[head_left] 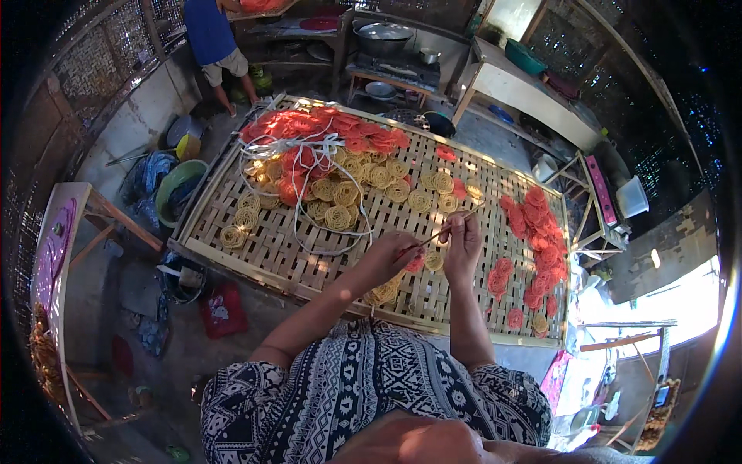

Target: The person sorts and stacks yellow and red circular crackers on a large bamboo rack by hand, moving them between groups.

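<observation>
Here, mid-frame, my left hand [391, 254] and right hand [463, 244] pinch a thin stick [434, 237], seemingly to steady it between them.

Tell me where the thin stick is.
In the head view, right of centre, the thin stick spans the left hand and right hand, over the woven rack.

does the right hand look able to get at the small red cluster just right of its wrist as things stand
Probably yes: the small red cluster lies on the woven rack close by, with nothing visible between, though the right hand is pinching a thin stick.
</observation>
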Available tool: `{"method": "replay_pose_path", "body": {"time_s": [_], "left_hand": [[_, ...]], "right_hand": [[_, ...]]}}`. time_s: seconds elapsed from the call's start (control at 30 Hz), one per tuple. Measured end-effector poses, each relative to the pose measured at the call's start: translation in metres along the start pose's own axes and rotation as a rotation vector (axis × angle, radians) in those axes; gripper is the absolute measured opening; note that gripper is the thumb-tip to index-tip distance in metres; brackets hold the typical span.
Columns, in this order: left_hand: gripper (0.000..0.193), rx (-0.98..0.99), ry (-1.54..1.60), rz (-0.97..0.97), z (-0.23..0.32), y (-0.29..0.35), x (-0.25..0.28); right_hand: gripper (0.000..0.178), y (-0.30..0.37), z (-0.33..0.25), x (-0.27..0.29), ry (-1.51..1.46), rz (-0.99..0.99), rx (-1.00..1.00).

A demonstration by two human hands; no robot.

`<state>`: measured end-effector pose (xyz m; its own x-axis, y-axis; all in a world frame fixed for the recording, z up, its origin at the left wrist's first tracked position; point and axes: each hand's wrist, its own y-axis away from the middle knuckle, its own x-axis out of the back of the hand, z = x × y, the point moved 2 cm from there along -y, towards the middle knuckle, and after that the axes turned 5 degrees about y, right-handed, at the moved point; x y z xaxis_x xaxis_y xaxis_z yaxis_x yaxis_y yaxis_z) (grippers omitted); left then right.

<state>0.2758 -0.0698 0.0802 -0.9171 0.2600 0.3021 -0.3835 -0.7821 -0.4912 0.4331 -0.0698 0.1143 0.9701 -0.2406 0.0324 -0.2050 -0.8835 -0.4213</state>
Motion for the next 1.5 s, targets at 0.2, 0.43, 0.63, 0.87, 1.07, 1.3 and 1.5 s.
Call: {"method": "replay_pose_path", "body": {"time_s": [0.2, 0.43, 0.63, 0.87, 1.07, 1.3, 1.5], "left_hand": [[0.013, 0.599, 0.272, -0.352, -0.007, 0.009, 0.014], [0.02, 0.463, 0.304, 0.002, -0.057, 0.035, 0.03], [0.02, 0.606, 0.48, 0.2, -0.096, 0.055, 0.036], [0.022, 0.529, 0.549, 0.589, -0.11, 0.074, 0.023], [0.03, 0.481, 0.339, 0.394, -0.112, 0.069, 0.023], [0.031, 0.553, 0.187, 0.376, -0.113, 0.074, 0.022], [0.029, 0.57, 0.173, 0.397, -0.111, 0.074, 0.02]], "right_hand": [[0.019, -0.014, 0.022, 0.002, -0.151, -0.031, -0.061], [0.022, -0.086, 0.056, -0.041, -0.278, -0.333, -0.199], [0.025, -0.121, 0.097, -0.128, 0.107, -0.694, -0.211], [0.066, -0.204, 0.2, -0.135, 1.008, -0.445, 0.329], [0.06, -0.263, 0.237, -0.138, 0.984, -0.747, 0.181], [0.062, -0.25, 0.236, -0.168, 1.001, -0.7, 0.476], [0.073, -0.214, 0.208, -0.13, 0.699, -0.454, 0.111]]}}
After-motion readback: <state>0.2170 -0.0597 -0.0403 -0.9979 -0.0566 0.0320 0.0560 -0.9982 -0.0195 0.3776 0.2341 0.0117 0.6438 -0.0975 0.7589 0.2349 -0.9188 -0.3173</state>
